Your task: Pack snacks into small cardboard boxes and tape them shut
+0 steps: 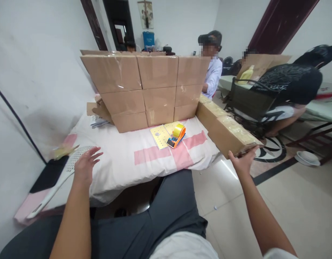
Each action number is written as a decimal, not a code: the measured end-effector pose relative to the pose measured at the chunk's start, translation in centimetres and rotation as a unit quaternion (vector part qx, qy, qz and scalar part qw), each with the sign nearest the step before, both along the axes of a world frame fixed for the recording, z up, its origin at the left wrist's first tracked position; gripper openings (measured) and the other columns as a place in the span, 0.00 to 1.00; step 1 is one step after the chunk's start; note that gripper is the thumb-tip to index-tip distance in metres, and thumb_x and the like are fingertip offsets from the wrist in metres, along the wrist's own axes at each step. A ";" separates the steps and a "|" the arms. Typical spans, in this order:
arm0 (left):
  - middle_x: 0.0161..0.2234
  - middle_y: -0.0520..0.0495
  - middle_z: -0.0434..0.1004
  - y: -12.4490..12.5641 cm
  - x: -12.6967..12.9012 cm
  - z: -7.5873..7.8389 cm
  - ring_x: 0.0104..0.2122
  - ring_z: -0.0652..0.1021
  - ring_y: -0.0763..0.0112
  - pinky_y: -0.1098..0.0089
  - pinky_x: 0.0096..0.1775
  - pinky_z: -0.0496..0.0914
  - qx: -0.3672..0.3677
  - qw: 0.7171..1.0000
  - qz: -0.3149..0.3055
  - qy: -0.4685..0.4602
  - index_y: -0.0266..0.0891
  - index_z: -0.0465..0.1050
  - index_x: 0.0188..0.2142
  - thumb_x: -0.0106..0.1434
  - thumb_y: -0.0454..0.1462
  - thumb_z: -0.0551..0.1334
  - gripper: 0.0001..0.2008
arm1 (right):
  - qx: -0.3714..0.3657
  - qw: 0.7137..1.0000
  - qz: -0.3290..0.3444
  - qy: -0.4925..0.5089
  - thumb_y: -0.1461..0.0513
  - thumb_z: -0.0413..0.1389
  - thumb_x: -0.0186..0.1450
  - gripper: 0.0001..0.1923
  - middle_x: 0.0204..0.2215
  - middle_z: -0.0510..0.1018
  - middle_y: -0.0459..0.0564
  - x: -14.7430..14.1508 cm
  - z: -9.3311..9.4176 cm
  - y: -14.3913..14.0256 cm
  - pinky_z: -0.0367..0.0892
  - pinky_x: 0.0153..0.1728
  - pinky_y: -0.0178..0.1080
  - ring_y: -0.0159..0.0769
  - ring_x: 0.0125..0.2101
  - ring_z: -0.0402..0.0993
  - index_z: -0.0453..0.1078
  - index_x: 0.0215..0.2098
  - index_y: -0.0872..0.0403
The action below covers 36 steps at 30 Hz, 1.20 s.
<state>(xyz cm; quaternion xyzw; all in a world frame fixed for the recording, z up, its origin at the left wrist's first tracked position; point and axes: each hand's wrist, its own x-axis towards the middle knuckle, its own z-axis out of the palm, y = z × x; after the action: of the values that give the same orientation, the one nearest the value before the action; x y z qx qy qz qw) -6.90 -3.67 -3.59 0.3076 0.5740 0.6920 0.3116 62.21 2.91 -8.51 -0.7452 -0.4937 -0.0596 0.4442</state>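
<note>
My left hand point(86, 163) hovers over the left part of the table with its fingers spread, holding nothing. Near it lies a white fly swatter point(54, 190). At the right table edge my right hand point(243, 162) grips the near end of a long taped cardboard box point(225, 138), thumb on one side and fingers on the other. A wall of stacked cardboard boxes point(157, 86), bound with clear tape, stands at the back of the table. Before it, an orange tape dispenser point(179, 133) with a yellow roll rests partly on a yellow dotted sheet point(158, 138).
A white and pink cloth point(114, 165) covers the table. A black flat object point(50, 174) lies by the left wall. Behind the boxes sits a person in a cap point(213, 72); another sits in a chair point(254, 97) at right. A white bowl point(307, 158) is on the floor.
</note>
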 end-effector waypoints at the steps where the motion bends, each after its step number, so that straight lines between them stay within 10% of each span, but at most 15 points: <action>1: 0.53 0.39 0.80 0.0 -0.1 -0.3 0.44 0.81 0.60 0.70 0.36 0.68 -0.007 1.000 0.001 0.001 0.39 0.78 0.43 0.54 0.54 0.66 0.25 | -0.002 1.000 0.009 0.005 0.40 0.64 0.50 0.74 0.67 0.51 0.77 0.1 -0.2 0.9 0.55 0.64 0.62 0.70 0.66 0.52 0.26 0.74 0.68; 25: 0.46 0.37 0.83 2.2 0.1 -4.1 0.39 0.83 0.60 0.69 0.35 0.69 -0.058 0.998 -0.026 0.017 0.37 0.78 0.45 0.53 0.56 0.65 0.29 | -0.128 0.991 -0.005 -0.047 0.39 0.64 0.51 0.76 0.62 0.55 0.83 0.6 0.9 5.6 0.67 0.51 0.63 0.77 0.54 0.69 0.21 0.73 0.69; 36: 0.43 0.38 0.83 2.3 1.5 -3.5 0.36 0.80 0.64 0.69 0.35 0.66 -0.069 0.997 -0.026 -0.005 0.37 0.79 0.40 0.49 0.52 0.67 0.24 | -0.173 0.984 -0.007 -0.042 0.41 0.64 0.52 0.76 0.64 0.53 0.85 -2.2 2.5 8.3 0.65 0.56 0.64 0.77 0.58 0.65 0.18 0.73 0.69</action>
<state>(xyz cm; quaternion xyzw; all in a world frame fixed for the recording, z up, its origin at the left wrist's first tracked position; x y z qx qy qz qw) -5.43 -1.33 -7.13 0.2967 0.6105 0.6439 0.3531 60.01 11.16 -5.97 -0.8110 -0.5098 -0.0080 0.2871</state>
